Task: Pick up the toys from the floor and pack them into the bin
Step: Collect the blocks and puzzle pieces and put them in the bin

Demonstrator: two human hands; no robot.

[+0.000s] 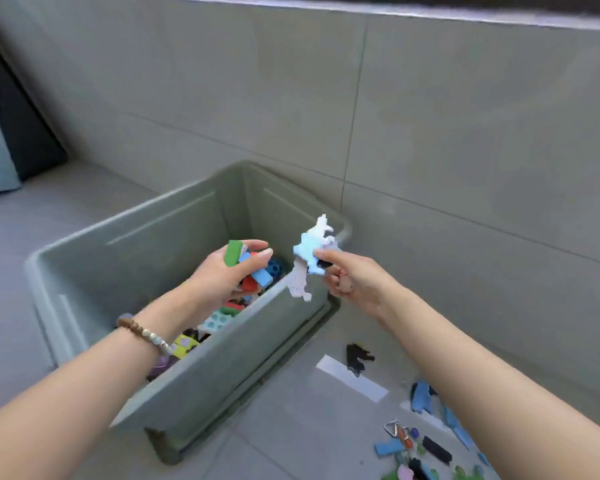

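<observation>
While our left hand (234,271) was cupped over the grey-green plastic storage bin (201,372), fingers closed loosely on a fistful of coloured building blocks (246,268) (green, blue, red), the risk there looked low: it sat well inside the rim, so anything that slipped would have landed on the heap of mixed toys (219,318) already in the bin. Our right hand (347,280) was the weak point. It pinched a thin stack of flat foam animal cut-outs (309,258), pale blue, white and lilac, at one edge only, right above the bin's near corner. Judgement: the sheets fanned out and one hung below the rest, so an early release or a brush against the rim could have dropped some outside onto the grey tiled floor (291,427). Light foam would likely flutter, not fall straight. Still on the floor to our right: a black foam cut-out (357,358), a white flat strip (352,377), several blue foam pieces (423,398), and a mixed pile of small bits (416,452) near the frame edge, too small to identify. Nothing blocked either hand's path; the tiled wall (430,133) stood close behind the bin.
</observation>
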